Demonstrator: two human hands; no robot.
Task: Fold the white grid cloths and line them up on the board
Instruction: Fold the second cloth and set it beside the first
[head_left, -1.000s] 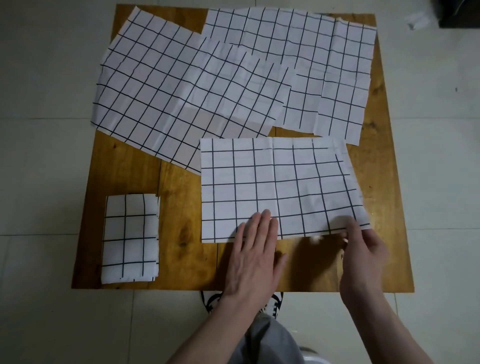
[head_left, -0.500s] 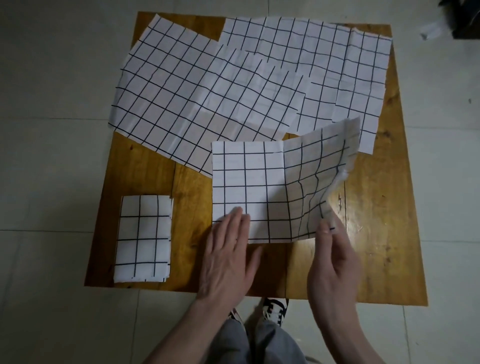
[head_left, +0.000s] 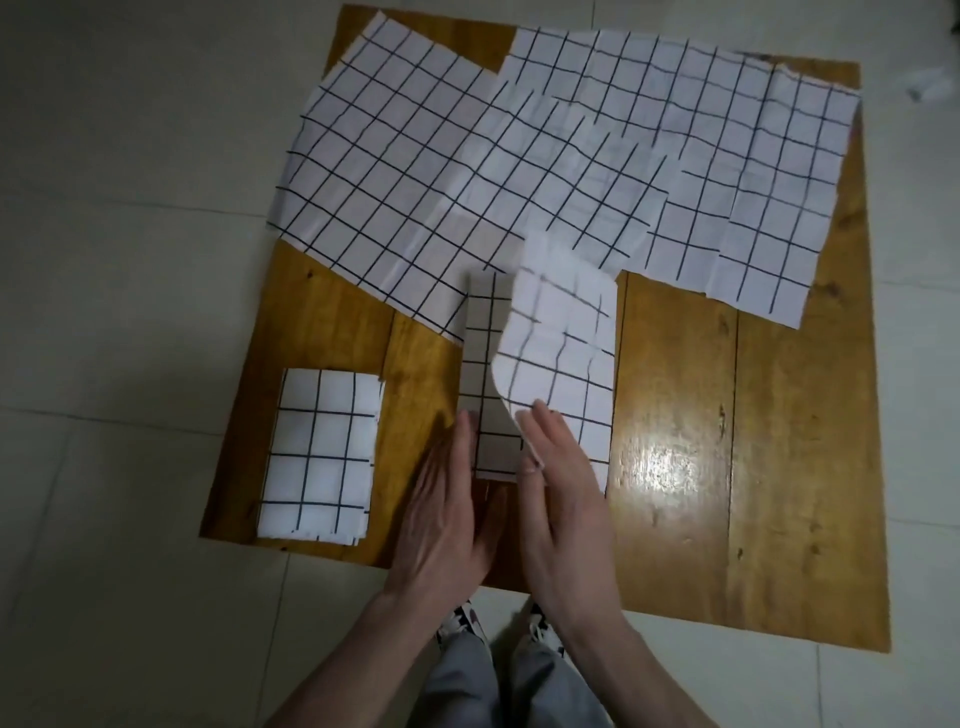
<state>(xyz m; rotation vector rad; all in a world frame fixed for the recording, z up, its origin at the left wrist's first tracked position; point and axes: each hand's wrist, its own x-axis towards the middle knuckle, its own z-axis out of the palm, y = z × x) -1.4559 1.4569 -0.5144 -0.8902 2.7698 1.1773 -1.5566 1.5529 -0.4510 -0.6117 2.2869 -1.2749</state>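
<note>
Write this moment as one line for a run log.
step: folding middle cloth | left hand: flat on its near edge | right hand: bringing flap over | folded cloth: near-left on board | unfolded: two

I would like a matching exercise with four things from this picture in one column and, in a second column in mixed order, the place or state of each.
Things:
1. small folded white grid cloth
2. white grid cloth being folded
3. large tilted unfolded white grid cloth
4. left hand

States:
A. spread flat at the far left of the wooden board
B. fingers straight, at the near left edge of a cloth
C. one half lifted and curling over
D. lying finished at the near left corner

Pairs: 1-D, 2-C, 3-A, 4-B
</note>
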